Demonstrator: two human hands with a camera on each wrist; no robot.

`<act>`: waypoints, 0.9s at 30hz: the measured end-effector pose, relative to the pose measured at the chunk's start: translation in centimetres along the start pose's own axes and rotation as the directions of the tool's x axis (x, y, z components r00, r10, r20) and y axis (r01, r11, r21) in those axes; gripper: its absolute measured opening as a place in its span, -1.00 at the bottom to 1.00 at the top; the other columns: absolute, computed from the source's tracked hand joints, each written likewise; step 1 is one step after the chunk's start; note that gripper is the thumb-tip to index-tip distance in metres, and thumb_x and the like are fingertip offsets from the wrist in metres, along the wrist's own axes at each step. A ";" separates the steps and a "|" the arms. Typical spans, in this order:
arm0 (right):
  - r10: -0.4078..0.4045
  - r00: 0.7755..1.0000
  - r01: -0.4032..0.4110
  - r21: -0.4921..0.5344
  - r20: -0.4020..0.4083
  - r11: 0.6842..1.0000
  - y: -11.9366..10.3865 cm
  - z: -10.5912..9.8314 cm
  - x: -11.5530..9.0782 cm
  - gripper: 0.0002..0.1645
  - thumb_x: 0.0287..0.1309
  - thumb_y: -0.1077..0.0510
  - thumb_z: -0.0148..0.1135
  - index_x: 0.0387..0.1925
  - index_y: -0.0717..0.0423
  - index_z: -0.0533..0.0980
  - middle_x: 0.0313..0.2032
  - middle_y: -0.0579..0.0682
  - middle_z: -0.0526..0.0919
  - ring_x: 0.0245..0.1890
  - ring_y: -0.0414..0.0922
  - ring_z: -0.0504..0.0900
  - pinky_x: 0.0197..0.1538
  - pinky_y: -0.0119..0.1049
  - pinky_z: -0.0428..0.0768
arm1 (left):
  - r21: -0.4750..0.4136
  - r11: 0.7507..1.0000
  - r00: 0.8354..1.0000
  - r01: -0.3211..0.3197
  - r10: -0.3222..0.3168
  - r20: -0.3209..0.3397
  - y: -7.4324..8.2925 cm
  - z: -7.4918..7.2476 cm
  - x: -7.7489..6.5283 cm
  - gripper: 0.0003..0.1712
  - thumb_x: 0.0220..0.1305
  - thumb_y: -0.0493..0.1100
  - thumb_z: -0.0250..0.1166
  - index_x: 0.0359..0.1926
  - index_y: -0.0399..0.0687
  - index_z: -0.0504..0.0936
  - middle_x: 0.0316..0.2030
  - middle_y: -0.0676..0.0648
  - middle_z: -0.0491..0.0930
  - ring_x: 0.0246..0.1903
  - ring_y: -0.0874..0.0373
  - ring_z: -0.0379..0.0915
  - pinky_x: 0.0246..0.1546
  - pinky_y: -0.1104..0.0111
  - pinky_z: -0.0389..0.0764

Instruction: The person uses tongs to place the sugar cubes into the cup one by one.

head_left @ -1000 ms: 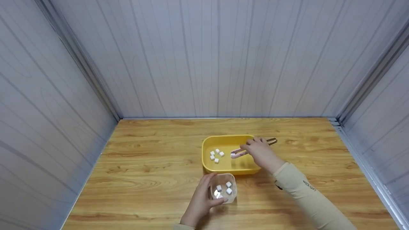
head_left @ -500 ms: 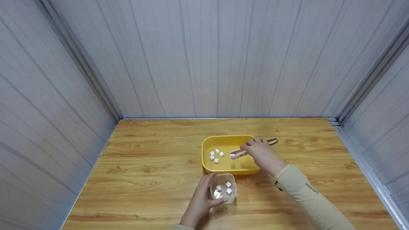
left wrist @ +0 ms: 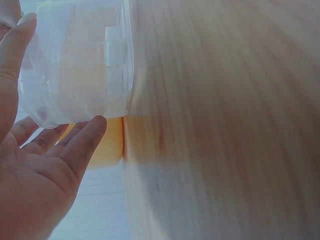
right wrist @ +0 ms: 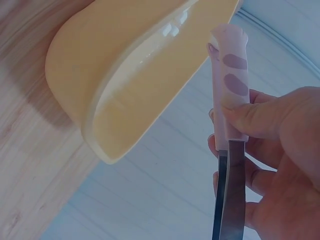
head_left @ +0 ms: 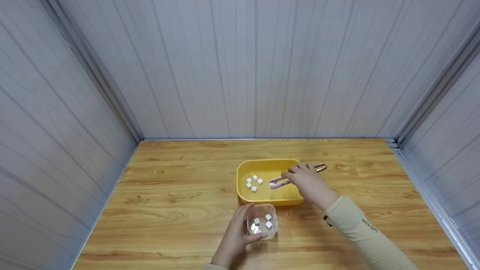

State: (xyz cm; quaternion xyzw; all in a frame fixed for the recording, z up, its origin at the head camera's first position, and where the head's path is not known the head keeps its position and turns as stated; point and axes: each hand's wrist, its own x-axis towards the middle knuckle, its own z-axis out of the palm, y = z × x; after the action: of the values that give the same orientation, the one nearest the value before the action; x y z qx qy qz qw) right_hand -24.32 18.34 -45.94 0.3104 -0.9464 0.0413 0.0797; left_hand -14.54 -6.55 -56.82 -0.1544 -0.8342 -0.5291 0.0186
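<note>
My left hand [head_left: 236, 232] grips a small clear plastic container [head_left: 275, 227] on the table, thumb at the near side and fingers along the far left. Several white cubes [head_left: 268, 224] lie inside it. My right hand [head_left: 311, 183] pinches metal tongs [right wrist: 232, 185] with pale pink, paw-patterned tips [right wrist: 232, 65]. Those tips are over the right half of a yellow tray [head_left: 240, 176], close together, with a white bit [head_left: 272, 185] showing between them; I cannot tell whether it is a cube. More white cubes [head_left: 249, 185] are grouped in the tray's left half.
The yellow tray stands directly behind the clear container on a wood-grain table [head_left: 168, 210]. Pale panel walls [head_left: 240, 75] enclose the table at the back and on both sides.
My right hand and the tongs have shifted very slightly, the tips a little left and downward in the head view. The left hand and the container have stayed put.
</note>
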 end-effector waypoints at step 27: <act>-0.063 0.997 0.064 0.013 -0.038 0.998 -1.6 -1.5 -1.0 -0.50 0.03 0.38 0.34 0.01 -0.09 0.59 -0.14 -0.06 0.59 -0.14 -0.01 0.47 -0.05 0.02 0.45 | 0.021 1.000 1.000 -0.007 0.007 -0.004 -0.1 -0.1 -0.1 0.04 -0.21 0.01 0.56 0.34 -0.06 0.28 0.26 -0.06 0.30 0.27 -0.03 0.19 0.32 0.04 0.16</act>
State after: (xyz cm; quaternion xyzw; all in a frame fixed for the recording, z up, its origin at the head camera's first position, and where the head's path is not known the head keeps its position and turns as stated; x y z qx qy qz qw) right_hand -22.41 17.82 -44.56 0.3399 -0.9341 0.0513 0.0965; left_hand -14.46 -6.69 -56.87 -0.1559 -0.8392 -0.5204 0.0239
